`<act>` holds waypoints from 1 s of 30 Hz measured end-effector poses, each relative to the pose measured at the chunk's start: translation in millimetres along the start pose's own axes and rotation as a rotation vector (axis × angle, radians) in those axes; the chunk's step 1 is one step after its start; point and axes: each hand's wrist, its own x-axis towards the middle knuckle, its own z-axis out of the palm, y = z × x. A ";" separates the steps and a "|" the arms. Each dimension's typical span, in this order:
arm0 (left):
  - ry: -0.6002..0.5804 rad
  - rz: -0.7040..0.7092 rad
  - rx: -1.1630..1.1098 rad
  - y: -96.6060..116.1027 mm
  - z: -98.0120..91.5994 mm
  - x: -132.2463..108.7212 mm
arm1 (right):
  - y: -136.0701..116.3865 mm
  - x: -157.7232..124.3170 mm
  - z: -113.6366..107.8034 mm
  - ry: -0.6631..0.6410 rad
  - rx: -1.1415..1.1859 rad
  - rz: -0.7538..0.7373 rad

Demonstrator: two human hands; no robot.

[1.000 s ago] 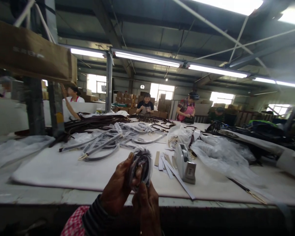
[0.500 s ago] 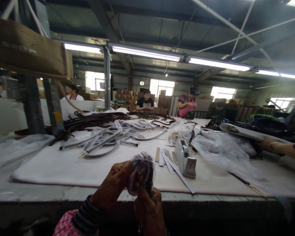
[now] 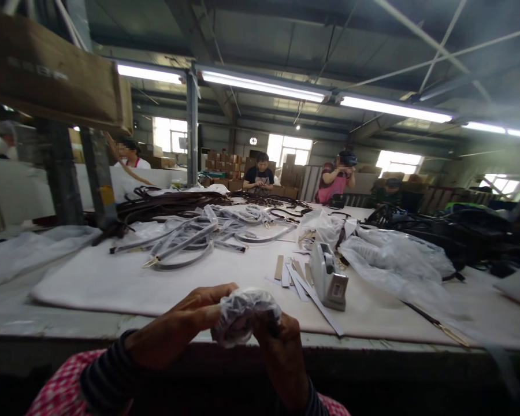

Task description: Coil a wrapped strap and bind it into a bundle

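Observation:
Between my hands is a coiled strap (image 3: 241, 315) wrapped in clear, crinkled plastic, held up near the table's front edge. My left hand (image 3: 195, 312) grips its left side, thumb and fingers against the plastic. On the other side my right hand (image 3: 279, 341) is closed on the coil's right end; its fingertips are partly hidden. Beyond them lies a pile of dark straps in plastic sleeves (image 3: 190, 240), some with gold-coloured clasps. A grey tape dispenser (image 3: 329, 277) stands to the right, beside several flat paper strips (image 3: 301, 280).
Crumpled clear plastic (image 3: 394, 260) covers part of the table's right side. One dark strap with a gold clasp (image 3: 437, 326) lies by the front edge. Unwrapped dark straps (image 3: 169, 202) are heaped at the back left. Other people work beyond the table. A brown box (image 3: 56, 75) hangs upper left.
My hands have tilted the wrapped coil, so its dark ring shows less and more plastic faces me. My right hand has shifted right and up. Another person's arm at the right has withdrawn.

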 end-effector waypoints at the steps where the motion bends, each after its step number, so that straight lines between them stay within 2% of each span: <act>1: -0.032 -0.040 0.023 5.2 1.3 0.7 | 0.7 2.1 -0.7 -0.005 -0.028 -0.040; 3: -0.069 -0.084 0.078 14.5 5.7 3.0 | 3.7 4.9 -2.5 -0.005 -0.127 -0.120; 5: -0.048 -0.074 0.144 20.4 9.4 5.1 | 4.7 6.1 -6.5 -0.016 -0.249 -0.171; 8: -0.022 -0.044 0.256 22.6 7.5 4.6 | -3.7 8.4 -19.5 -0.122 -0.392 -0.128; 12: -0.015 -0.040 0.382 23.2 -5.9 -1.2 | -26.1 19.7 -43.8 -0.309 -0.461 -0.051; 14: -0.013 0.008 0.492 24.0 -12.7 -3.0 | -34.1 27.8 -53.0 -0.388 -0.420 -0.071; 17: -0.069 0.167 0.719 21.1 -22.0 0.1 | -35.9 41.1 -59.7 -0.476 -0.363 -0.058; 20: -0.144 0.309 0.976 6.2 -33.5 11.2 | -24.5 55.3 -61.9 -0.474 -0.528 -0.111; 24: -0.131 0.437 1.248 -34.7 -50.6 31.2 | 7.7 71.0 -63.7 -0.320 -0.975 -0.467; 27: -0.145 0.451 1.274 -67.5 -57.8 42.6 | 36.1 75.7 -62.8 -0.308 -1.219 -0.595; 30: -0.211 0.417 1.128 -88.4 -61.6 48.6 | 54.7 74.6 -60.3 -0.365 -1.263 -0.549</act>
